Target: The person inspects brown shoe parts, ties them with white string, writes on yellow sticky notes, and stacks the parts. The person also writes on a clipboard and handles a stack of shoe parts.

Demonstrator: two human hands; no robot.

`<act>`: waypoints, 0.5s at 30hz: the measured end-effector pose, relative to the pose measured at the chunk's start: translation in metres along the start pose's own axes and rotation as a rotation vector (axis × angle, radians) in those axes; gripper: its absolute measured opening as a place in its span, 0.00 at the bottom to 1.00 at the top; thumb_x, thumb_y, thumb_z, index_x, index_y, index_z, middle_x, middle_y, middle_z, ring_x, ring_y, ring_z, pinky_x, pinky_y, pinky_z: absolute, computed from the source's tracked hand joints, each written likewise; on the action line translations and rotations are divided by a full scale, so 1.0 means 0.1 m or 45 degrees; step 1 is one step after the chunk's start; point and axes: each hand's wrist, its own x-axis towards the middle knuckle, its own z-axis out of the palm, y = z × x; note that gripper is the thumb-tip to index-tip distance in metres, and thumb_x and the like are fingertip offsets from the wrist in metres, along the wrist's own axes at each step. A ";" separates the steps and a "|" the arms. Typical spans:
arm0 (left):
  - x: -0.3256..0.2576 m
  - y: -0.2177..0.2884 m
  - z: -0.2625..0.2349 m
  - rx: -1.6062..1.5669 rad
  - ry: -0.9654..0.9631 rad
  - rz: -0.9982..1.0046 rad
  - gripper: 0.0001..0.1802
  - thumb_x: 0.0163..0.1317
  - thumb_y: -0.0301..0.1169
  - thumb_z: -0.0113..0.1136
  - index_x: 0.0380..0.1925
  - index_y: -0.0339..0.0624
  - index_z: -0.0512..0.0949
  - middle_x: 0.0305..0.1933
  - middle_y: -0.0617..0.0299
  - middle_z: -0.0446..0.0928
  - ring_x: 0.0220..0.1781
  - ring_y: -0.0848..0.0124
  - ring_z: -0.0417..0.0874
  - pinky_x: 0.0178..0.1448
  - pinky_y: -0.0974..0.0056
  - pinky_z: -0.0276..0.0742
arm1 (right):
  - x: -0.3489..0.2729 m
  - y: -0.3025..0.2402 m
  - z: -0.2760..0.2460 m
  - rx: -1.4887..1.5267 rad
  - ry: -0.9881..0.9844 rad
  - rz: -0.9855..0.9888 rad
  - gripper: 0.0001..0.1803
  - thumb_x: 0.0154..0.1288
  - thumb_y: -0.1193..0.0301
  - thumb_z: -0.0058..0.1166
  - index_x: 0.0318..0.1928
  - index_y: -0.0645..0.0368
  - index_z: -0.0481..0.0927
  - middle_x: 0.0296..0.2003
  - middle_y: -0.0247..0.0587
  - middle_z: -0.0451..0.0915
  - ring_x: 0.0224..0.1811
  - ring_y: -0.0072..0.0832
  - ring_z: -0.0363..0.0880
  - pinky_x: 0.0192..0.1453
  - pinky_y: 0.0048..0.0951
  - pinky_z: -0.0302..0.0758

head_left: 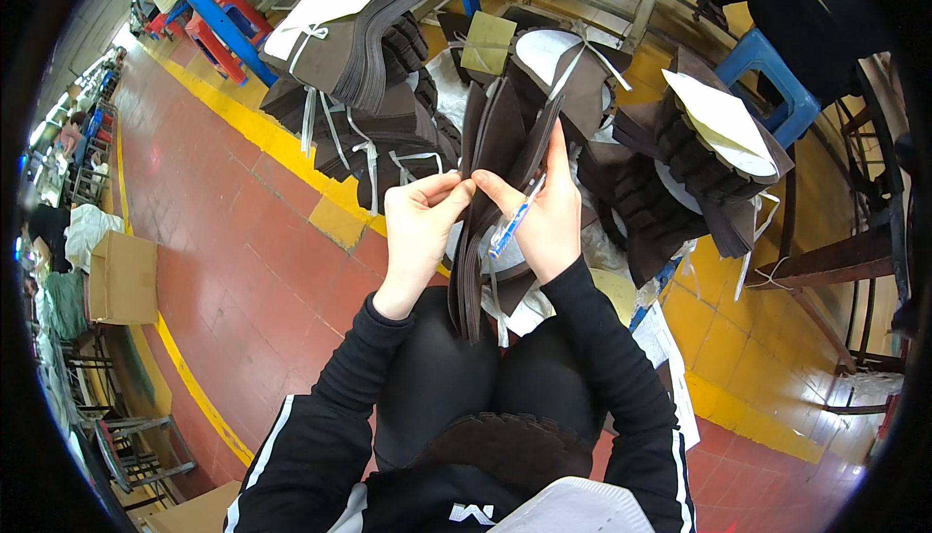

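A stack of dark brown cut fabric pieces [497,130] stands on edge above my knees, its leaves fanned apart at the top. My left hand [413,232] is closed, pinching the near-left edge of the leaves between thumb and fingers. From the other side my right hand [551,222] grips the stack, its thumb meeting the left fingertips at the edge. A blue and white pen [512,224] is also tucked in the right hand, pointing down toward me. The right fingers behind the stack are partly hidden. Another dark brown piece [495,450] lies across my lap.
Tied bundles of brown pieces [364,52] lie ahead, with more bundles [718,140] to the right, several topped with white paper. A blue stool [772,82] stands far right beside a seated person. Leftward are red stools [218,48], a cardboard box [123,279] and a tiled aisle [252,232].
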 end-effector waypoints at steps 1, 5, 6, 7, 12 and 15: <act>0.01 0.01 -0.01 0.007 -0.027 -0.007 0.11 0.61 0.25 0.65 0.41 0.28 0.82 0.33 0.61 0.84 0.33 0.82 0.80 0.37 0.76 0.77 | 0.01 0.00 0.02 0.033 0.008 0.005 0.57 0.50 0.59 0.73 0.72 0.68 0.50 0.51 0.63 0.77 0.54 0.44 0.80 0.58 0.35 0.74; 0.04 0.00 0.02 -0.255 -0.115 -0.190 0.07 0.62 0.25 0.65 0.38 0.33 0.82 0.31 0.64 0.83 0.31 0.81 0.81 0.37 0.75 0.79 | 0.00 -0.02 -0.01 0.013 0.076 0.084 0.47 0.55 0.70 0.66 0.71 0.66 0.55 0.45 0.56 0.81 0.44 0.38 0.84 0.50 0.33 0.77; 0.07 -0.08 -0.03 -0.358 -0.127 -0.233 0.06 0.62 0.25 0.64 0.37 0.34 0.82 0.31 0.65 0.82 0.31 0.81 0.81 0.37 0.75 0.79 | 0.00 0.07 -0.04 0.062 0.093 0.072 0.43 0.56 0.72 0.64 0.70 0.66 0.57 0.44 0.55 0.82 0.43 0.37 0.84 0.49 0.32 0.77; 0.08 -0.11 -0.05 -0.460 -0.138 -0.274 0.05 0.62 0.25 0.64 0.36 0.36 0.82 0.31 0.66 0.82 0.31 0.81 0.82 0.37 0.75 0.80 | 0.00 0.17 -0.06 0.112 0.110 0.060 0.39 0.58 0.74 0.61 0.68 0.66 0.60 0.43 0.53 0.82 0.42 0.35 0.84 0.48 0.32 0.77; 0.00 -0.08 -0.04 -0.280 -0.109 -0.354 0.06 0.59 0.26 0.63 0.35 0.37 0.79 0.34 0.65 0.82 0.31 0.79 0.81 0.40 0.72 0.81 | -0.07 0.17 -0.19 0.132 0.061 0.088 0.34 0.60 0.79 0.57 0.67 0.68 0.62 0.44 0.52 0.82 0.45 0.34 0.83 0.50 0.31 0.77; -0.06 -0.09 -0.14 -0.249 -0.182 -0.443 0.09 0.56 0.23 0.62 0.38 0.36 0.79 0.33 0.63 0.81 0.29 0.77 0.82 0.37 0.76 0.80 | -0.11 -0.05 -0.23 -0.092 0.091 -0.081 0.37 0.58 0.79 0.60 0.67 0.68 0.62 0.55 0.55 0.76 0.59 0.39 0.75 0.62 0.33 0.69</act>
